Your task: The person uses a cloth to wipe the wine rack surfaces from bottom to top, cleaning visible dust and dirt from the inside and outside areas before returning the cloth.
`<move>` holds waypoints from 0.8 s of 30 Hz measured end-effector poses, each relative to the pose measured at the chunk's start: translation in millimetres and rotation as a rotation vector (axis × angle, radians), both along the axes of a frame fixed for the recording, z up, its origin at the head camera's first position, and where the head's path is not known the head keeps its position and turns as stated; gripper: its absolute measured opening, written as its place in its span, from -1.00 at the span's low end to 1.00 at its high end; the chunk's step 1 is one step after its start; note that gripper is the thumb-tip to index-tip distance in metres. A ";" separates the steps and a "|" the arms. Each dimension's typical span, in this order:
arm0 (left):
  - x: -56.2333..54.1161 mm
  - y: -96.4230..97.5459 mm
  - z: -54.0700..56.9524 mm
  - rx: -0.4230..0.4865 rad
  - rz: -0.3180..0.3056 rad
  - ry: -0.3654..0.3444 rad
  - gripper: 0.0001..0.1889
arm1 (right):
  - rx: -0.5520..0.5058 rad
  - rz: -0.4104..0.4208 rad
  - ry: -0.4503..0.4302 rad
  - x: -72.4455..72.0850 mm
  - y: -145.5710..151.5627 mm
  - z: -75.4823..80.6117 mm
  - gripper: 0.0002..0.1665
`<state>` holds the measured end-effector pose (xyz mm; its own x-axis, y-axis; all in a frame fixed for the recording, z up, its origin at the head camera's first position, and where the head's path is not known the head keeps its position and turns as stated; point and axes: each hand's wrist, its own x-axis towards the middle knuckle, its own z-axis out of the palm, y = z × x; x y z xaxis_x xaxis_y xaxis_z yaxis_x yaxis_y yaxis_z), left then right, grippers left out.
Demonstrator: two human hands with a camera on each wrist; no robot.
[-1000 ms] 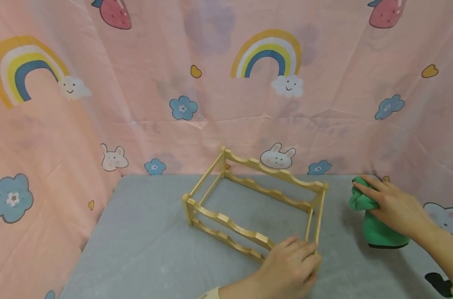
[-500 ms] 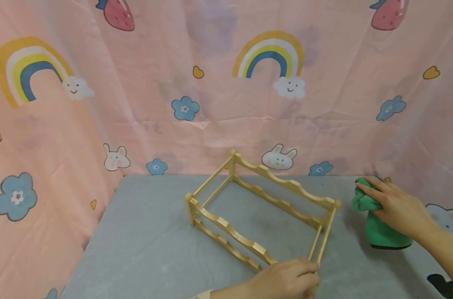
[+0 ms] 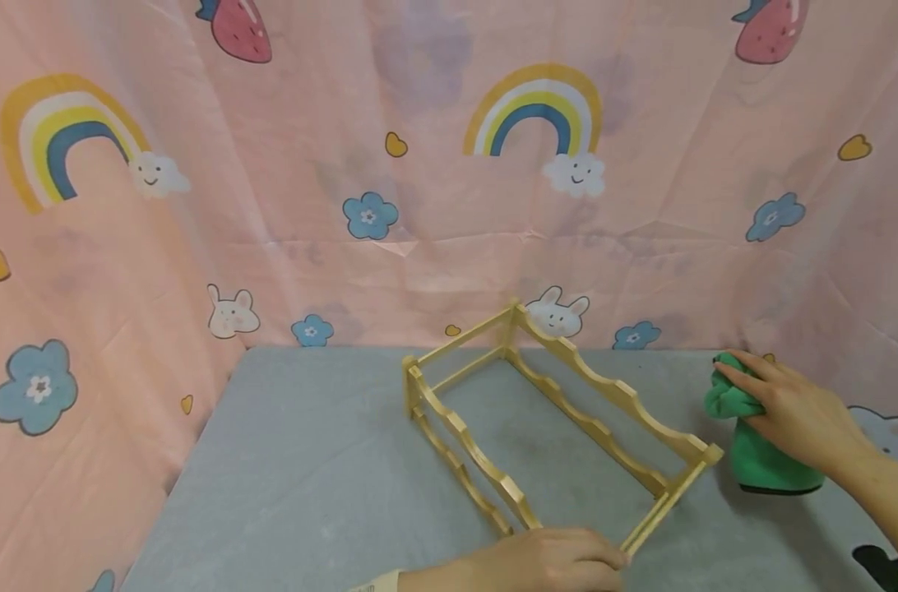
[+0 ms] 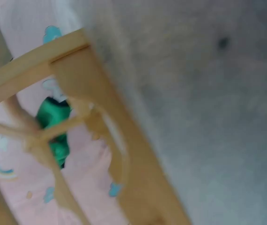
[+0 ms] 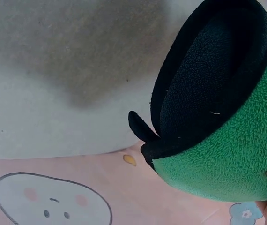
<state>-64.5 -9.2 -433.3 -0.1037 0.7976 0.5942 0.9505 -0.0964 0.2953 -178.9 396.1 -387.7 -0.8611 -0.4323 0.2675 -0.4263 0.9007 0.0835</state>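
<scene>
Left hand (image 3: 541, 563), fingers curled, grips rack (image 3: 625, 396) at its near corner; long axis runs away leftward. Right hand (image 3: 812, 423), clear of rack, clasps cloth (image 3: 770, 464).

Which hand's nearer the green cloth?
Right. The right hand grips the green cloth by its bunched upper part; the left hand is away from it, holding the near corner of the scalloped wooden rack.

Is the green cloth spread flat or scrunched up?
Scrunched up. The green cloth is bunched in the right hand, and its black edge curves round a hollow.
</scene>
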 end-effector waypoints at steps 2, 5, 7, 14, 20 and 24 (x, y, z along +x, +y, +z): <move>-0.1 -2.8 3.7 -0.022 -0.013 -0.001 -0.86 | -0.001 0.002 0.004 0.4 2.0 -0.5 0.04; -0.3 -8.5 8.2 -0.046 -0.038 0.013 -0.88 | -0.008 0.012 0.015 1.3 4.7 -1.1 0.07; 0.1 -14.4 10.0 -0.054 -0.068 -0.013 -0.90 | -0.014 0.026 0.030 1.5 5.9 -1.2 0.07; -0.6 -38.3 16.8 -0.087 -0.102 -0.090 -0.85 | -0.007 0.019 0.018 3.8 10.1 -0.8 0.08; -4.5 -58.5 16.1 -0.074 -0.047 -0.009 -0.74 | 0.000 0.008 0.005 7.9 12.4 -0.9 0.06; -7.6 -71.8 15.2 -0.037 0.001 0.017 -0.87 | -0.001 0.010 0.012 10.8 11.2 -0.4 0.08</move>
